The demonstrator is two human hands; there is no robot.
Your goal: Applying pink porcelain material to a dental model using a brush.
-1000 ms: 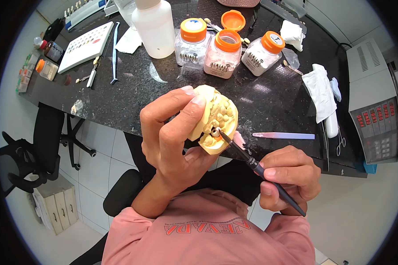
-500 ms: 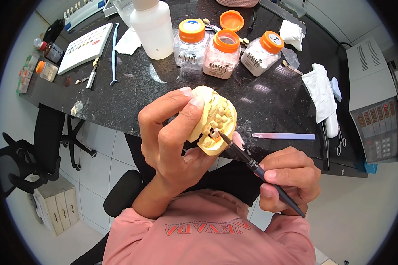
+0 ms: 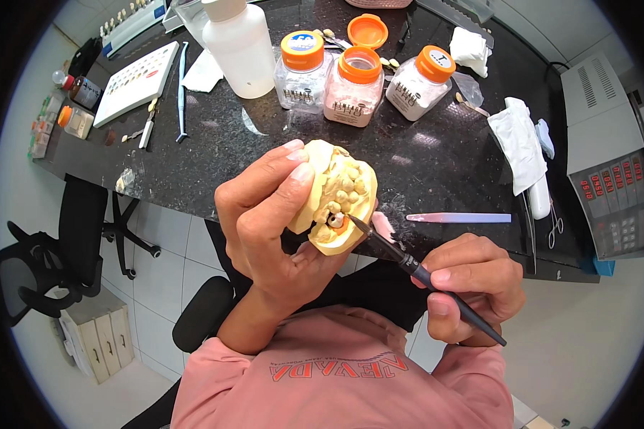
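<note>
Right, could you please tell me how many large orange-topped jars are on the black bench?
3: the closed left jar beside the white bottle, the open middle jar, and the closed right jar.

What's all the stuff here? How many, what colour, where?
tooth model: 1, yellow, centre
brush: 1, black, tip at the tooth model
table: 1, black, middle
big jars: 3, clear and orange, table's back
big bottle: 1, whitish, left of big jars
tray: 1, white, table's left
thin tool: 1, blue, beside tray
stick: 1, pink-purple, table's right
small containers: several, mixed colours, far left
machine: 1, grey, far right
chair: 1, black, far left
shirt: 1, pink, bottom
left hand: 1, bare, holding tooth model
right hand: 1, bare, holding brush
</note>
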